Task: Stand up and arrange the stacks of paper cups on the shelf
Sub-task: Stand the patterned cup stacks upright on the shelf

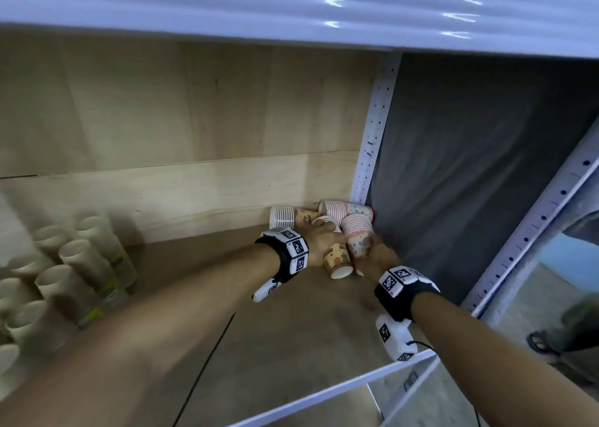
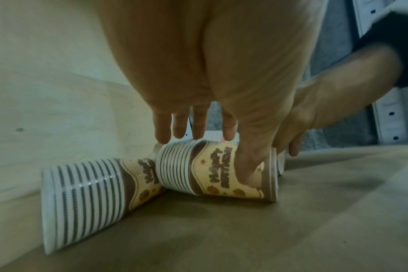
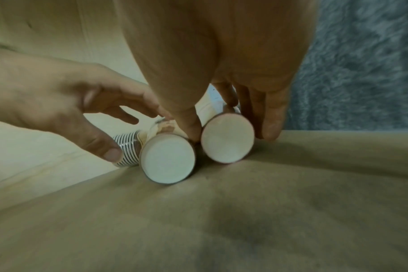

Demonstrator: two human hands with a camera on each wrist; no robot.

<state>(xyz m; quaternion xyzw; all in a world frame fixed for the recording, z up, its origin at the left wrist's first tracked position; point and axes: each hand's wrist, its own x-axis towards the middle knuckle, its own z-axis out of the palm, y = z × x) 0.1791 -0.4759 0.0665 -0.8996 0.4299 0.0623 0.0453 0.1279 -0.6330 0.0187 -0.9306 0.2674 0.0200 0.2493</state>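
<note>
Left hand (image 1: 324,241) wrapped over a brown-patterned stack (image 1: 337,259), thumb curled against its side; right hand (image 1: 376,258) gripping the pink stack (image 1: 356,237) just beside it, fingers probably round it, partly hidden. Both stacks lying flat at centre right of the head view, near the shelf (image 1: 291,345) corner. Two more stacks (image 1: 285,217) fallen behind. None upright yet; whole arranging left

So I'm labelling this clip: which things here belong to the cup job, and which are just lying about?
Job:
- brown cup stack, lying down, left hand on it
- pink cup stack, lying down, right hand on it
- two more toppled cup stacks behind
- shelf

Lying about:
- plain tubes, far left
- grey cloth
</note>
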